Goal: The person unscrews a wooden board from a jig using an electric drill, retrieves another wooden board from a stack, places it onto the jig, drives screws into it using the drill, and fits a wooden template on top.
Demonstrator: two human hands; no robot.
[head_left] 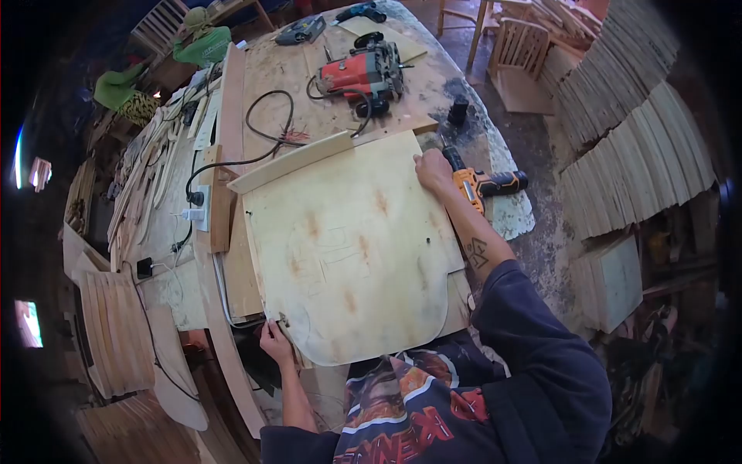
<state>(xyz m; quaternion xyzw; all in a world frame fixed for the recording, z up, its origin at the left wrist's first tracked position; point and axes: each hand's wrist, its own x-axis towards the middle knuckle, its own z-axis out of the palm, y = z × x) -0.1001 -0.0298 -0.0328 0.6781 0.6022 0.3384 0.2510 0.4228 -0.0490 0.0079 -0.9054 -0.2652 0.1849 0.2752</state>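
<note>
A pale plywood panel (pixel 355 286) with rounded near corners lies flat in front of me, marked with brown smudges and pencil lines. My left hand (pixel 277 344) is closed at its near left edge, thumb and fingers pinched beside a small dark fitting (pixel 283 319). At the far right corner my right hand (pixel 434 169) is closed around the panel's edge, its fingertips partly hidden. Just right of that hand lies an orange and black cordless drill (pixel 470 188). Across the panel's far edge stands a narrow wooden strip (pixel 294 161). Small dark screws (pixel 429 240) stick up from the panel.
A red router (pixel 359 73) with a black cable sits on the workbench (pixel 309 66). Behind it lie a grey tool (pixel 300 31) and a blue tool (pixel 362 12). A power strip (pixel 202 209) is at the left. Stacked boards (pixel 641 162) stand right; people in green (pixel 205 46) work far left.
</note>
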